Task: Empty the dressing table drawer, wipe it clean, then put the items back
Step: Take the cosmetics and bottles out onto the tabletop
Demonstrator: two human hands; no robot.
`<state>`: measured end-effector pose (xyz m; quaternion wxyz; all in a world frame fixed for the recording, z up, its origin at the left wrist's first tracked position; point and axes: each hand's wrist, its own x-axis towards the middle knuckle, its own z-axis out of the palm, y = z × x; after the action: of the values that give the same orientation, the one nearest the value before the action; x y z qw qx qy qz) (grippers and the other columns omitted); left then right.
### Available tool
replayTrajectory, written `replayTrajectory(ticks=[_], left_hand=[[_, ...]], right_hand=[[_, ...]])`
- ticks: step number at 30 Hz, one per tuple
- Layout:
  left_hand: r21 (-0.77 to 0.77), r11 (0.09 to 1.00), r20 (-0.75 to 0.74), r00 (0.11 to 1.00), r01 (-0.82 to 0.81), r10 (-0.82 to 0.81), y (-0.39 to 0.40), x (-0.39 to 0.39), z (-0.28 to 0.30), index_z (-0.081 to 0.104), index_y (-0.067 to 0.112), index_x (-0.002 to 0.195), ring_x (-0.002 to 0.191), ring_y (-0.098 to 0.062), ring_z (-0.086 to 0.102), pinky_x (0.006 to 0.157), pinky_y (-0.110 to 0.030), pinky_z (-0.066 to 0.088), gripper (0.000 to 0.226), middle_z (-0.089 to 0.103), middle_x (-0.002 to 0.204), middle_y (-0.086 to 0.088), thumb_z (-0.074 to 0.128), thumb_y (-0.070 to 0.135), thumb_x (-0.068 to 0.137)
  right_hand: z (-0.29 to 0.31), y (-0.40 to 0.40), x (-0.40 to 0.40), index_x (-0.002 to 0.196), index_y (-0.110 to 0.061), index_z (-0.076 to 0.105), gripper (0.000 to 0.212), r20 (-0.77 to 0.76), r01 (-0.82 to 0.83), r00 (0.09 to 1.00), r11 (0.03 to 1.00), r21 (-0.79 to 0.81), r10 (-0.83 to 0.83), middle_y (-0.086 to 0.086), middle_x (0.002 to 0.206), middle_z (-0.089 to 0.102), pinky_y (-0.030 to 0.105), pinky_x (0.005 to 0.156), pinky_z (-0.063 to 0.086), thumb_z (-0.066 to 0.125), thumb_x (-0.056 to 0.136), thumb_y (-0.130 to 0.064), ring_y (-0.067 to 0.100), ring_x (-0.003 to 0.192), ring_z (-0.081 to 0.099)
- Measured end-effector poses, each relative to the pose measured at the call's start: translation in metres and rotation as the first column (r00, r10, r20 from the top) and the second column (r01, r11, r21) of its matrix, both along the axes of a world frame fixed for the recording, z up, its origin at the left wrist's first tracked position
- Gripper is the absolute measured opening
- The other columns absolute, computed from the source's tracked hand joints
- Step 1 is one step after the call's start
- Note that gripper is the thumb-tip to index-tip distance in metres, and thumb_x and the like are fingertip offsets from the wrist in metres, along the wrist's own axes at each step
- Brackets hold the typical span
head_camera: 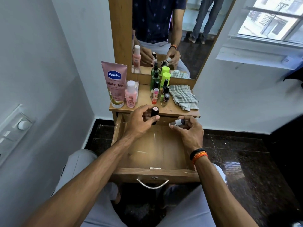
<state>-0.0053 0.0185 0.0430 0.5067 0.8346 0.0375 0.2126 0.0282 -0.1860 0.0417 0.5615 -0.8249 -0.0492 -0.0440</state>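
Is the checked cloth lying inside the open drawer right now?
No, the checked cloth lies on the tabletop to the right of the bottles, while the drawer below shows only its bare wooden floor.

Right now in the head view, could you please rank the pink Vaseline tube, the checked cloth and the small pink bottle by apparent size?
1. Pink Vaseline tube
2. Checked cloth, close to the tube, so unsure
3. Small pink bottle

Bright window [268, 18] daylight, wide-angle edge distortion.
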Motion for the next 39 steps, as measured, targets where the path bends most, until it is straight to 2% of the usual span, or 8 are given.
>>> replayTrajectory(ticks=[3, 8, 11, 15, 19, 24, 30, 39], left_hand=[[0.064, 0.996, 0.013, 0.998, -0.056, 0.056, 0.004, 0.008, 0.001, 0.070, 0.016, 0.113, 0.095, -0.011, 0.062, 0.078, -0.018, 0.050, 0.034, 0.067, 0.105, 0.003, 0.080, 0.026, 0.083], [0.083, 0.985, 0.044, 0.988, -0.151, 0.148, 0.004, 0.022, 0.005, 0.071, 0.013, 0.113, 0.090, -0.009, 0.058, 0.072, -0.002, 0.039, 0.035, 0.067, 0.103, 0.001, 0.081, 0.023, 0.082], [0.099, 0.980, 0.044, 0.984, -0.175, 0.172, 0.002, 0.031, 0.007, 0.071, 0.012, 0.112, 0.088, -0.012, 0.060, 0.071, -0.008, 0.044, 0.036, 0.069, 0.101, -0.001, 0.081, 0.026, 0.081], [0.105, 0.975, 0.049, 0.980, -0.196, 0.191, 0.000, 0.042, 0.011, 0.071, 0.013, 0.112, 0.089, -0.013, 0.061, 0.069, -0.009, 0.041, 0.037, 0.069, 0.102, -0.001, 0.082, 0.027, 0.080], [0.091, 0.973, 0.047, 0.977, -0.214, 0.210, -0.002, 0.049, 0.012, 0.072, 0.013, 0.108, 0.085, -0.014, 0.062, 0.066, -0.011, 0.040, 0.034, 0.069, 0.098, -0.001, 0.083, 0.025, 0.079], [0.091, 0.971, 0.038, 0.975, -0.222, 0.219, -0.005, 0.056, 0.007, 0.071, 0.013, 0.108, 0.086, -0.014, 0.063, 0.066, -0.011, 0.042, 0.034, 0.069, 0.098, 0.000, 0.083, 0.027, 0.079], [0.088, 0.969, 0.052, 0.973, -0.229, 0.225, -0.006, 0.059, 0.004, 0.070, 0.014, 0.111, 0.085, -0.014, 0.064, 0.071, -0.028, 0.057, 0.038, 0.069, 0.098, 0.001, 0.084, 0.026, 0.077], [0.093, 0.973, 0.027, 0.977, -0.212, 0.210, -0.008, 0.055, 0.002, 0.066, 0.013, 0.115, 0.089, -0.013, 0.064, 0.074, -0.025, 0.057, 0.048, 0.069, 0.101, 0.000, 0.088, 0.017, 0.073]], right_hand=[[0.005, 0.008, 0.007, 0.104, -0.020, 0.064, 0.046, 0.058, 0.004, 0.998, 0.999, -0.042, -0.002, -0.005, 0.095, 0.071, 0.020, 0.077, 0.059, 0.091, 0.067, -0.023, 0.005, 0.084, 0.070], [0.014, 0.023, 0.027, 0.105, -0.020, 0.064, 0.043, 0.159, 0.002, 0.987, 0.989, -0.146, 0.021, -0.009, 0.095, 0.069, 0.016, 0.081, 0.057, 0.090, 0.071, -0.021, -0.001, 0.088, 0.066], [0.021, 0.032, 0.039, 0.102, -0.018, 0.065, 0.039, 0.206, -0.029, 0.976, 0.980, -0.196, 0.070, -0.012, 0.091, 0.066, 0.013, 0.079, 0.056, 0.089, 0.072, -0.019, -0.003, 0.084, 0.065], [0.024, 0.041, 0.050, 0.100, -0.019, 0.065, 0.034, 0.237, -0.050, 0.965, 0.967, -0.249, 0.111, -0.011, 0.089, 0.066, 0.013, 0.076, 0.055, 0.087, 0.074, -0.018, 0.004, 0.083, 0.065], [0.022, 0.046, 0.055, 0.101, -0.020, 0.063, 0.039, 0.237, -0.047, 0.965, 0.960, -0.275, 0.115, -0.011, 0.086, 0.068, 0.010, 0.070, 0.054, 0.089, 0.071, -0.020, -0.001, 0.075, 0.065], [0.018, 0.049, 0.058, 0.106, -0.018, 0.060, 0.047, 0.231, -0.025, 0.969, 0.959, -0.283, 0.093, -0.004, 0.089, 0.073, 0.022, 0.071, 0.060, 0.090, 0.070, -0.023, 0.006, 0.077, 0.069], [0.018, 0.053, 0.057, 0.099, -0.019, 0.063, 0.040, 0.243, 0.005, 0.967, 0.952, -0.306, 0.073, -0.012, 0.085, 0.066, 0.023, 0.070, 0.058, 0.089, 0.070, -0.027, 0.001, 0.073, 0.063], [0.014, 0.055, 0.055, 0.100, -0.017, 0.065, 0.038, 0.247, 0.031, 0.968, 0.959, -0.283, 0.042, -0.006, 0.087, 0.071, 0.026, 0.075, 0.059, 0.088, 0.072, -0.027, 0.006, 0.078, 0.066]])
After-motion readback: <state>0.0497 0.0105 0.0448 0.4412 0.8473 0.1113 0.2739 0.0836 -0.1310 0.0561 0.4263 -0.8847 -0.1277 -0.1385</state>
